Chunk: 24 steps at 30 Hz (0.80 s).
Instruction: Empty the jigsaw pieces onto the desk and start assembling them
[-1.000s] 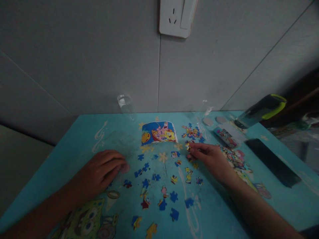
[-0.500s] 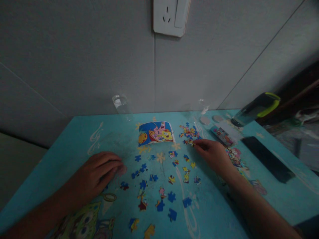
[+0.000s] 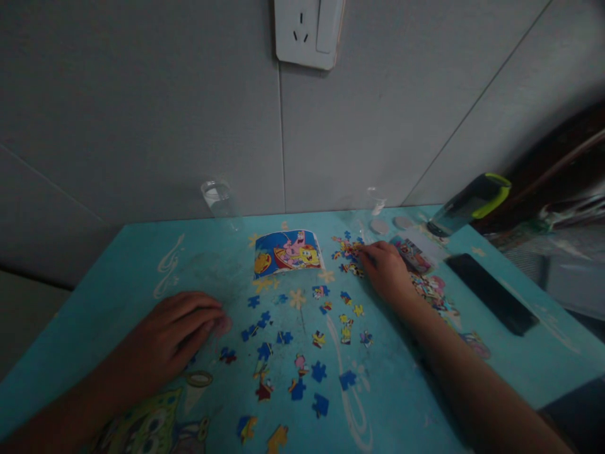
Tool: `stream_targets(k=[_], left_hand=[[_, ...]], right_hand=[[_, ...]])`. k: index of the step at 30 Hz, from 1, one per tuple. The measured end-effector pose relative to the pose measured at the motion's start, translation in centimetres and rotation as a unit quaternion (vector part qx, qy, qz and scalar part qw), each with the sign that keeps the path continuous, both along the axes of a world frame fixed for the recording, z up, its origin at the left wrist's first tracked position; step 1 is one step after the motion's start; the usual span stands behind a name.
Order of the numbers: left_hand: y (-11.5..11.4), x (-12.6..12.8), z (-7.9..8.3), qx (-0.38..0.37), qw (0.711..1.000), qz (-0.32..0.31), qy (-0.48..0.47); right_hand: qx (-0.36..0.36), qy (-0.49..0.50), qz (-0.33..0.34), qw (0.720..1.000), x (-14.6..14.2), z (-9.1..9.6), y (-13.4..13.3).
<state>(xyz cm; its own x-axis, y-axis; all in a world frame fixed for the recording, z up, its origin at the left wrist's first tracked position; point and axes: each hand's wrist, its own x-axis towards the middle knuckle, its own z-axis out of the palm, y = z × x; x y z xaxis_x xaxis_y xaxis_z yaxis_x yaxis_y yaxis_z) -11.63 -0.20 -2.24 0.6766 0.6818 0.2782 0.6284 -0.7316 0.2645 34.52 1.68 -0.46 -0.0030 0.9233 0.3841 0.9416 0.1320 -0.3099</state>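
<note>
My right hand [image 3: 387, 270] reaches to the pile of jigsaw puzzle pieces [image 3: 348, 248] at the back right, its fingertips pinched at the pile's right edge on a piece they mostly hide. Just below the fingertips lies a small group of pieces [image 3: 350, 270]. My left hand [image 3: 182, 325] rests on the table at the left, fingers stretched out loosely and holding nothing. Between the hands, several loose pieces are spread out, among them a blue piece [image 3: 320, 405] and a yellow one [image 3: 318, 339]. Behind them lies a cartoon picture sheet [image 3: 288, 253].
Clear plastic tubes [image 3: 221, 205] stand at the back against the wall [image 3: 189, 113]. To the right are round lids [image 3: 379, 226], a small printed packet [image 3: 413, 253], a dark flat case [image 3: 491, 293] and a tilted bottle [image 3: 466, 205] with a lime-green strap. The tablecloth [image 3: 118, 271] is turquoise.
My right hand has moved from the small group of pieces up to the pile behind it, leaving the group on the table. The left hand stays put. The whole view has shifted slightly.
</note>
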Motion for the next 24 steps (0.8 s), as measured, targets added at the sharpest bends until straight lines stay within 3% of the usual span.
stream_targets(k=[5,16,24], left_hand=[[0.2,-0.1,-0.3,0.007,1.000,-0.003,-0.003],[0.1,0.3,0.0,0.007,1.000,0.001,0.012],[-0.9,2.5,1.5,0.122,0.991,0.053,-0.010]], right_hand=[[-0.002,-0.015,-0.003,1.000,-0.9,-0.5,0.9],[-0.015,0.061,-0.048,0.997,-0.7,-1.0,2.1],[-0.005,0.122,-0.049,0.991,-0.9,0.5,1.4]])
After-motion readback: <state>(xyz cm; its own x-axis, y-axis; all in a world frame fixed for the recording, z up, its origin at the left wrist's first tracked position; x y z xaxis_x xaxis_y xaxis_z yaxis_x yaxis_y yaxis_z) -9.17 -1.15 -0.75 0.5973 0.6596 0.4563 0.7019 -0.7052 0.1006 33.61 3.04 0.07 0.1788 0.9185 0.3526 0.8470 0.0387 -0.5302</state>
